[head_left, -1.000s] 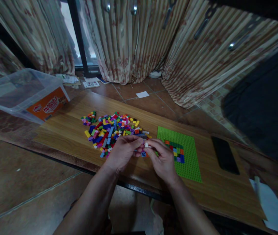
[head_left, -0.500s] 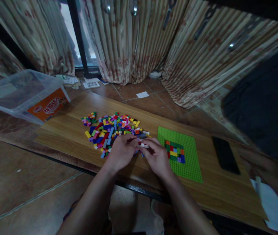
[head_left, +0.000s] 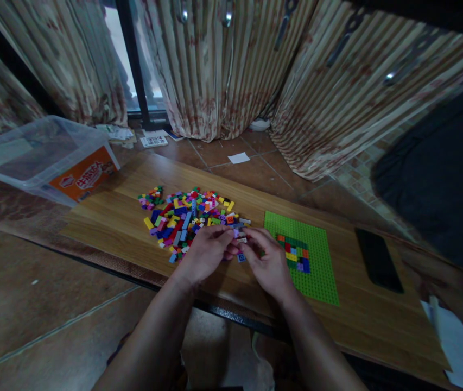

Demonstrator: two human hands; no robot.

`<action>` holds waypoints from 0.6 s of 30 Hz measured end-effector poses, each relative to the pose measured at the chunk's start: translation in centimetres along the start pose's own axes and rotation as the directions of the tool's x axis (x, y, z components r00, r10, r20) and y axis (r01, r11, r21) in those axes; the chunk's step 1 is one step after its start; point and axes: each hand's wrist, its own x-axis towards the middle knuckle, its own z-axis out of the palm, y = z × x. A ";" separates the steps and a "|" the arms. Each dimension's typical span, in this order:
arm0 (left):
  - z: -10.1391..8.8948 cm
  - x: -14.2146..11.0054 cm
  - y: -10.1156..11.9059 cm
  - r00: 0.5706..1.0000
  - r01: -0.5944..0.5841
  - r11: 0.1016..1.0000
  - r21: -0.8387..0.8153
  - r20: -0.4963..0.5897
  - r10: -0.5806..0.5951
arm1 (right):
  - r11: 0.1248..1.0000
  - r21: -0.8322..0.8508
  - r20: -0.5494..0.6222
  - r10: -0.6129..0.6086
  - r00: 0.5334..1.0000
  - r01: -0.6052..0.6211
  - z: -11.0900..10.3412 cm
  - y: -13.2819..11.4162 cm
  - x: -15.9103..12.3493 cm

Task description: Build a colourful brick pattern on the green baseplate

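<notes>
At the near right edge of the loose brick pile point(head_left: 180, 220), my left hand point(head_left: 204, 252) is closed, fingers bent inward. What lies in its fingertips is too small to make out. My right hand point(head_left: 268, 259) pinches a small white brick point(head_left: 242, 239) between thumb and fingers, close to the left fingertips. A lavender brick point(head_left: 236, 232) shows just behind the white one. Below the fingertips lies a blue brick point(head_left: 241, 258). Right of my right hand, a green baseplate point(head_left: 321, 271) carries a multicoloured block of joined bricks point(head_left: 295, 254), partly hidden by that hand.
A small separate cluster of bricks point(head_left: 151, 198) lies left of the main pile. A clear plastic bin point(head_left: 44, 182) with an orange label stands at the far left. A black phone point(head_left: 378, 259) rests on the wooden table point(head_left: 109, 217) right of the baseplate.
My fingertips have moved slightly apart, and less of the white brick shows between them. The lavender brick and the blue brick are now easier to see. The view has shifted slightly.
</notes>
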 end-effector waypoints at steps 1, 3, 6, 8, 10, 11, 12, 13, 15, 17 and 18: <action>0.0 0.0 0.0 1.000 -0.009 1.000 0.008 0.003 0.009 | 1.000 0.001 -0.008 -0.005 1.000 0.005 -0.1 0.0 0.0; 0.0 0.0 -0.1 1.000 -0.018 0.999 0.030 0.007 0.018 | 1.000 0.022 -0.026 -0.013 1.000 0.014 -0.2 -0.1 0.0; 0.2 0.0 -0.1 1.000 -0.022 0.998 0.065 0.007 0.022 | 0.996 0.090 -0.050 -0.011 0.999 0.015 -0.1 -0.3 -0.1; 0.4 0.0 -0.1 1.000 -0.021 0.998 0.067 0.020 0.020 | 0.986 0.164 -0.067 0.021 0.998 -0.010 0.2 -0.5 -0.2; 0.6 0.1 -0.2 0.999 -0.013 0.998 0.063 0.033 0.011 | 0.962 0.267 -0.090 0.087 0.992 -0.061 0.6 -0.8 -0.3; 0.6 0.1 -0.3 0.999 -0.011 0.998 0.061 0.036 0.009 | 0.941 0.326 -0.102 0.132 0.986 -0.092 0.8 -1.0 -0.3; 0.7 0.1 -0.4 0.999 -0.014 0.998 0.058 0.038 0.012 | 0.915 0.385 -0.113 0.179 0.977 -0.123 1.0 -1.1 -0.4; 0.8 0.1 -0.5 0.999 -0.018 0.998 0.052 0.044 0.016 | 0.887 0.435 -0.117 0.224 0.968 -0.153 1.1 -1.3 -0.3; 1.0 0.1 -0.7 0.998 -0.022 0.999 0.036 0.064 0.020 | 0.849 0.489 -0.108 0.289 0.951 -0.202 0.7 -1.4 -0.2; 1.3 0.0 -1.0 0.997 -0.018 0.999 0.029 0.080 0.016 | 0.863 0.457 -0.120 0.300 0.946 -0.215 -0.4 -1.0 0.0; 1.4 0.0 -1.1 0.997 -0.019 0.999 0.034 0.080 0.016 | 0.891 0.406 -0.147 0.284 0.948 -0.204 -1.4 -0.6 0.1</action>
